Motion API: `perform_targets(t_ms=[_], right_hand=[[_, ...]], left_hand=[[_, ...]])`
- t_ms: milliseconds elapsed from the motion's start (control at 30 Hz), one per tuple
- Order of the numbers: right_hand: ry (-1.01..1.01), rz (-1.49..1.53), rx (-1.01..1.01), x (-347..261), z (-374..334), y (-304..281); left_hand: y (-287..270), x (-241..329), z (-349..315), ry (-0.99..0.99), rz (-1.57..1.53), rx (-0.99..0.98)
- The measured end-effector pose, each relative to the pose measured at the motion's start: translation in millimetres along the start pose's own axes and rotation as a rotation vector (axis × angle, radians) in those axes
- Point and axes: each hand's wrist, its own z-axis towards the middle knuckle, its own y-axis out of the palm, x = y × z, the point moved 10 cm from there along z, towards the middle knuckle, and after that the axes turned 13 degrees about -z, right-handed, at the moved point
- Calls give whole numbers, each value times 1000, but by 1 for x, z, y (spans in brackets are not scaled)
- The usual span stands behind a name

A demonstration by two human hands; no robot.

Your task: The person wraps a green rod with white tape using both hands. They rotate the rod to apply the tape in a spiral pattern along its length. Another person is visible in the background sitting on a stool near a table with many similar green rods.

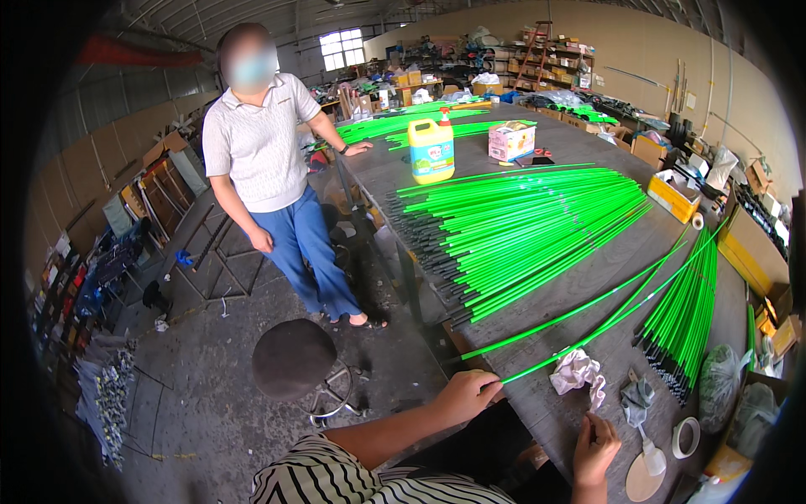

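My left hand (464,396) pinches the near end of a long, thin green rod (579,340) at the table's edge. That rod slants up and away across the tabletop toward the right. A second green rod (546,322) lies beside it. My right hand (596,449) is raised near the table edge with its fingers curled together; whatever they may hold is hidden. Just beyond its fingertips lies a crumpled pale pink cloth (577,372). Right of that hand are a grey cloth (637,401), a small translucent bottle (653,459) and a white tape roll (686,438).
A wide fan of black-ended green rods (529,227) covers the mid-table, with a smaller bundle (687,315) to the right. Behind stand a yellow jug (431,155) and a pink box (511,141). Another person (273,151) leans on the table; a round stool (294,359) stands on the floor.
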Motion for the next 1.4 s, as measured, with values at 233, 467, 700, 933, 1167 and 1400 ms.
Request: perform_targets(t_ms=[233,467,700,933,1167,1400], right_hand=[[-5,-15,-3,-6,0,-3],[-16,-70,-21,-5,-3,0],[-88,-103,-95,-28,3,-13],[275,324,-183,-8,7,-5],[550,735,-174,10,-2,-1],[594,738,-145,17,-7,2]], left_hand=[[1,-3,-1,-37,-5,-13],[4,-9,-4,-54,-1,-13],[12,-3,-31,8,-113,-18],[53,-13,-61,-233,-423,-344],[60,7,-68,-131,-469,-401],[69,-7,-73,-169,-438,-449]])
